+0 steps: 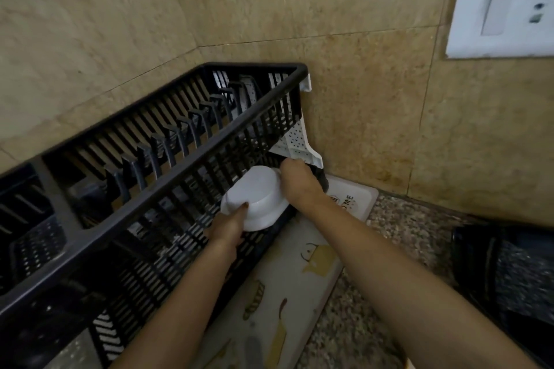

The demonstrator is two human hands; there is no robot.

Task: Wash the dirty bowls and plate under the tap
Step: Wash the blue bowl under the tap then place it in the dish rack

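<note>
- My left hand point(227, 228) grips the near rim of the white bowl point(257, 199), with the thumb lying up its side and the fingers curled under the edge.
- My right hand point(298, 184) is clamped on the opposite side of the bowl. Its knuckles are bent over the rim and its fingertips are out of sight behind the bowl, so I cannot tell how deep they reach.
- The bowl is held between the two hands, turned bottom-up and slightly tilted. It is inside the right end of the black dish rack point(126, 213), just below the near rail, and I cannot tell whether it touches the rack floor yet.
- I judge this to be the draining step: the bowl looks rinsed and I am setting it down to dry. No tap, sink, plate or other bowl is in view.
- The next move calls for lowering the bowl flat onto the slats, clear of the white perforated panel point(295, 141) at the rack's right end, and letting go with both hands together so it does not tip.
- The rack sits on a printed mat point(299, 284) at the back corner of the speckled desk point(398, 231), against the tiled wall.
</note>
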